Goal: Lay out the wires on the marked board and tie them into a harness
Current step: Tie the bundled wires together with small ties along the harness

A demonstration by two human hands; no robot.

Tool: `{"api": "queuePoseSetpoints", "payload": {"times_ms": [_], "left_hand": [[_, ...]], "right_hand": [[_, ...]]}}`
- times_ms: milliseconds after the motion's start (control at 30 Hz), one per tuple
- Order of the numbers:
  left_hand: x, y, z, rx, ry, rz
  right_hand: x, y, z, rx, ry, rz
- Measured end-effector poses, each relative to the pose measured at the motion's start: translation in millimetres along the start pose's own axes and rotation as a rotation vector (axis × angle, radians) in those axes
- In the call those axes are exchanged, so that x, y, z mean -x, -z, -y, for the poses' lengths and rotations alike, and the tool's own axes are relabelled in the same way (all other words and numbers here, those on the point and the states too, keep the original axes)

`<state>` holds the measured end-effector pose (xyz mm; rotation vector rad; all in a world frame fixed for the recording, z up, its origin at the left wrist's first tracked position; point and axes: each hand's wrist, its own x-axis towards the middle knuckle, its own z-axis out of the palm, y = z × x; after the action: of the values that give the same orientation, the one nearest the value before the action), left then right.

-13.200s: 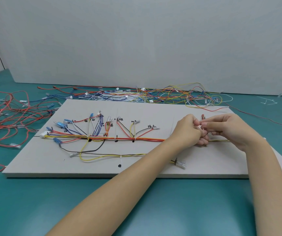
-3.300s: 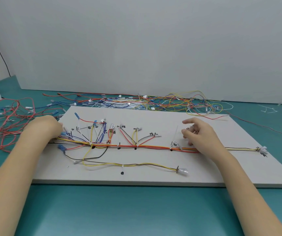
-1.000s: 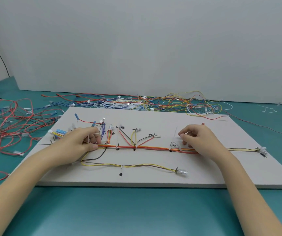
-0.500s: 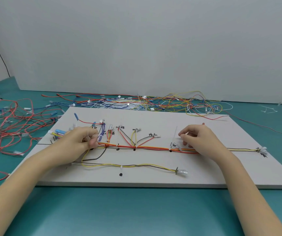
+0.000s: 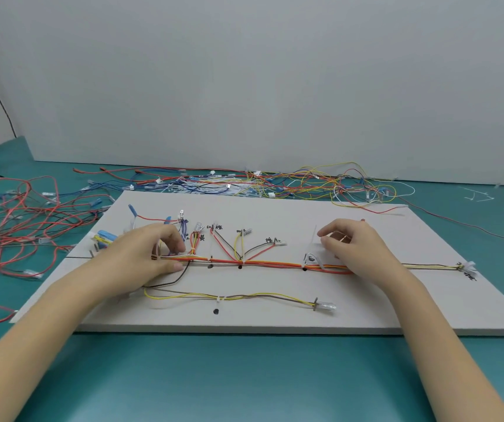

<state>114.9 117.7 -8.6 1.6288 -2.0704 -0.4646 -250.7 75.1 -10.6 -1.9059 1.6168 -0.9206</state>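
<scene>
The grey marked board (image 5: 275,214) lies on the teal table. Along its middle runs an orange, red and yellow wire trunk (image 5: 269,263), with short branches fanning up to hand-written labels. My left hand (image 5: 141,257) pinches the trunk's left part between thumb and fingers, by the blue connectors (image 5: 106,236). My right hand (image 5: 357,251) rests on the trunk further right with its fingers loosely curled and holding nothing. Just left of it, a white cable tie (image 5: 313,258) wraps the trunk, tail pointing up. A yellow-brown branch (image 5: 244,296) below ends in a clear connector (image 5: 325,306).
Loose coloured wires (image 5: 275,181) are heaped behind the board, along the white wall. A tangle of red wires (image 5: 25,226) lies on the table left of the board. Spare white cable ties (image 5: 482,196) are scattered at the far right. The trunk's right end connector (image 5: 465,266) sits near the board's right edge.
My left hand came in from the board's left end and now pinches the trunk, having shifted slightly right in the last half second. My right hand stays put, its fingers spread a little more.
</scene>
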Motion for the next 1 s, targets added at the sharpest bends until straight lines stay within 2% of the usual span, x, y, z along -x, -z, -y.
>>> {"api": "queuePoseSetpoints", "payload": {"times_ms": [233,433,600,733,833,1000], "left_hand": [[7,-4,-3,-0.317,-0.210,-0.207],[-4,-2,-20,-0.385,-0.350,-0.422],[-4,-5,-22,-0.310,-0.307,-0.447],[-15,-5,-30,-0.330,-0.344,-0.466],[-26,-8,-36,-0.289,-0.338,-0.420],[-41,-13,-33,-0.050,-0.169,-0.284]], "right_hand": [[-1,-4,0,0.037,0.021,0.022],[-2,-2,-4,0.037,0.007,0.037],[-2,-1,-3,0.034,0.011,0.047],[0,-3,1,-0.018,0.028,0.047],[2,-5,4,-0.015,0.030,0.065],[3,-3,4,0.006,0.011,0.080]]}}
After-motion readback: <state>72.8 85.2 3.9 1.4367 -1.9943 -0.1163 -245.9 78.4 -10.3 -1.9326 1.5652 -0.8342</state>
